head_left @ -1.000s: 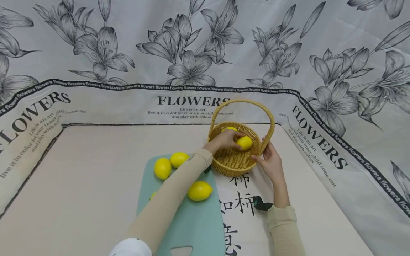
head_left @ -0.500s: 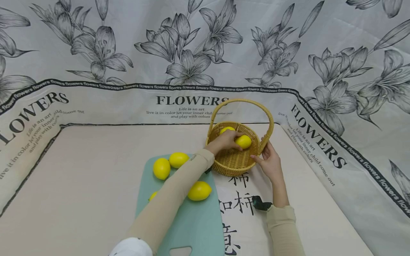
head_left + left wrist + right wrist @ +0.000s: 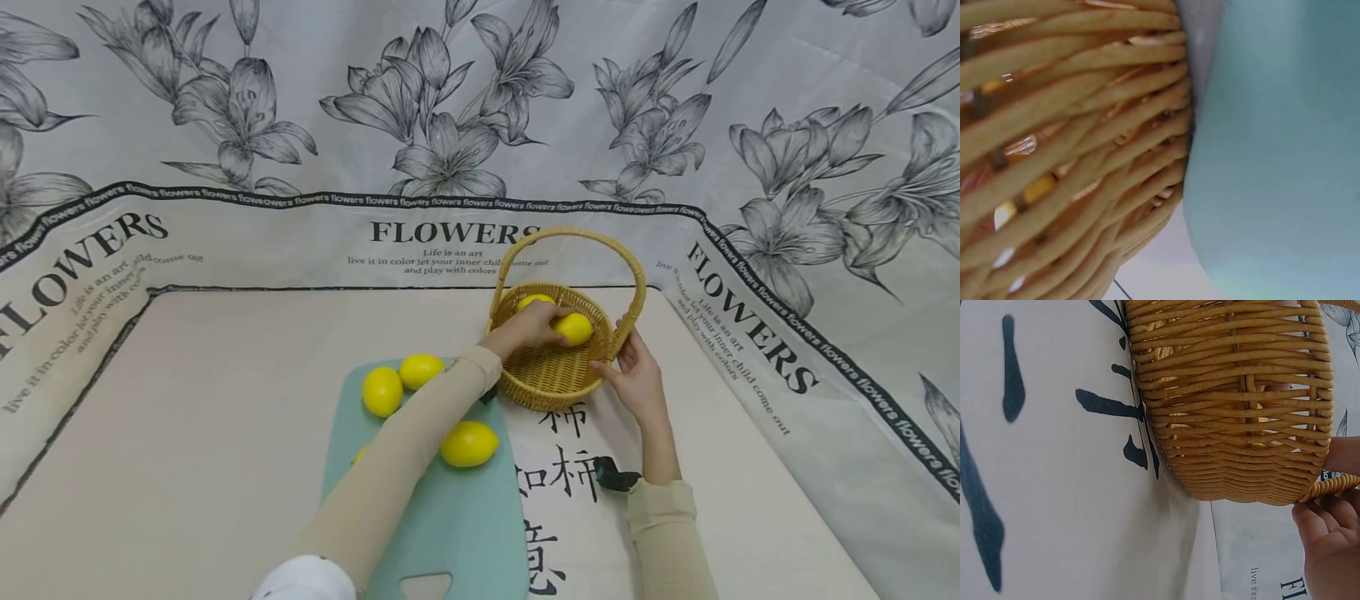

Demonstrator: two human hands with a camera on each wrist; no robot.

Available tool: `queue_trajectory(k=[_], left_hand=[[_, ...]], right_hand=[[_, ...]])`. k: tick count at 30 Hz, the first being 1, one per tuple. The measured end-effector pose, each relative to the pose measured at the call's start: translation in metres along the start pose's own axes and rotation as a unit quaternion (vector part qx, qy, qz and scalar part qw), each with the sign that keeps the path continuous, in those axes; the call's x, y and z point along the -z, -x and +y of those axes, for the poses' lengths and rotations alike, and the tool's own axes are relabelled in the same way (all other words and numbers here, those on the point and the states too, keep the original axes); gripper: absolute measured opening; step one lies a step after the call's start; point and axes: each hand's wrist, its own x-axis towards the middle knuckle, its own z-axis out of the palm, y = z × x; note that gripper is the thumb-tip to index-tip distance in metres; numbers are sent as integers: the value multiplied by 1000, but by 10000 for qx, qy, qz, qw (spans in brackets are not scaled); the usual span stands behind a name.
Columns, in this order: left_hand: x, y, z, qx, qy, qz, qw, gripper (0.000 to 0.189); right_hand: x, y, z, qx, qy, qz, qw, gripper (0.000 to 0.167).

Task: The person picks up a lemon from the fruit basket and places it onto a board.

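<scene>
Inside a round wicker basket my left hand holds a yellow lemon between thumb and fingers. Behind that hand, a second lemon lies partly covered in the basket. My right hand grips the basket's right rim where the arched handle meets it, thumb on the near side. In the right wrist view, the fingers show at the foot of the handle, beside the woven wall. Only the basket's outer weave fills the left of the left wrist view; the left hand is mostly hidden behind it.
A pale green cutting board lies left of the basket, under my left forearm. On it are several lemons, among them one at the near right and one at the far left. Black lettering marks the cloth; a flower-printed curtain hangs behind.
</scene>
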Motion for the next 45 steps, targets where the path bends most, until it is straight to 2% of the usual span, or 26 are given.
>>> queue_trajectory(k=[7,18,29,36,45], left_hand=[[11,12,4,-177,-25,55,9998,62],[25,29,12,-524,-217,-91,9983,63],[38,45,17,-810,-321,-17,9962,66],[49,62,29,-1006,-359,-57,9943,66],[60,91,40,-1514,-367,-162,9877,66]], right_hand=[[-3,-1,3,26,53,-28,10000,90],[-4,-1,0,9,174,-40,9998,90],[-2,-3,3,-57,272,-36,9996,90],[0,-2,1,2,250,-36,9997,89],[-2,-3,1,-178,425,27,9989,88]])
